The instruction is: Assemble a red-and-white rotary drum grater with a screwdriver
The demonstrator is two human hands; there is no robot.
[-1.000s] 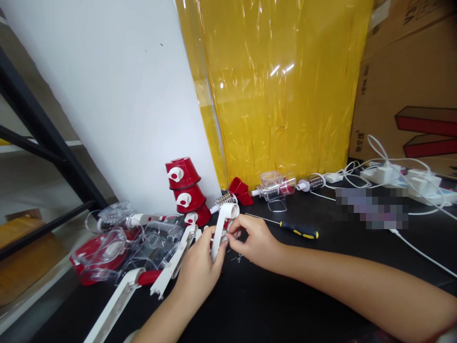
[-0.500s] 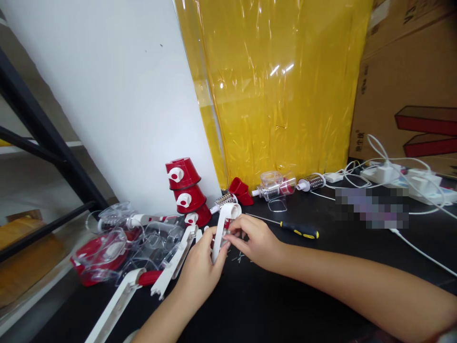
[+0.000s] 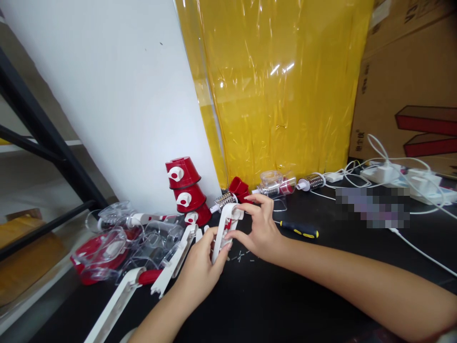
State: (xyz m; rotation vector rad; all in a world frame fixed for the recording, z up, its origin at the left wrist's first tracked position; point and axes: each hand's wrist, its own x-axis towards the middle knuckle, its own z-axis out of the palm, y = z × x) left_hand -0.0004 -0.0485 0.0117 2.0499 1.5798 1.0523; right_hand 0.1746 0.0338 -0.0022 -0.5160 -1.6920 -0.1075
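Observation:
My left hand (image 3: 203,257) is closed around the lower part of a white plastic crank handle (image 3: 223,227). The hollow side of the handle faces right, and a small red part (image 3: 228,224) shows inside it. My right hand (image 3: 262,226) is at the handle's rounded upper end with fingers spread. Its index fingertip is by that end and its thumb tip by the red part; whether they press on it I cannot tell. Several small screws (image 3: 240,257) lie on the black table below my right hand. Behind the handle lies a metal grater drum (image 3: 224,201).
Stacked red grater bases (image 3: 185,188) stand at the back. Clear plastic housings (image 3: 157,243) and white handles (image 3: 117,300) crowd the left. A screwdriver (image 3: 300,229) lies right of my hand, with another drum (image 3: 311,182) behind. White cables and plugs (image 3: 385,171) fill the back right.
My right hand has gone from a pinch at the red part to spread fingers, its index finger raised to the handle's upper end. My left hand keeps its hold, nearly still.

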